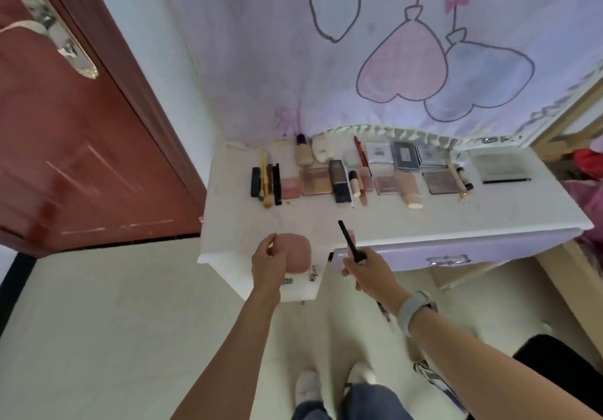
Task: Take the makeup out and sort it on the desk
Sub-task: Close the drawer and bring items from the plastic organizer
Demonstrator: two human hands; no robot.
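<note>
Left hand (pixel 266 264) hides part of pink pouch (pixel 298 251).

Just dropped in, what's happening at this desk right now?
A person stands at the white desk, sorting makeup. The right hand holds a thin black pencil above the desk's front edge. The left hand hovers, fingers curled, by the pink pouch. Palettes, brushes and bottles already lie in rows along the back.

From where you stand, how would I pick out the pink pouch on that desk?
Start at the white desk below the balloon-print curtain and go to its near left corner, away from the rows of makeup at the back. The pink pouch sits there alone, right beside the left hand. It is soft, rounded and plain pink, unlike the flat palettes and thin sticks.
</note>
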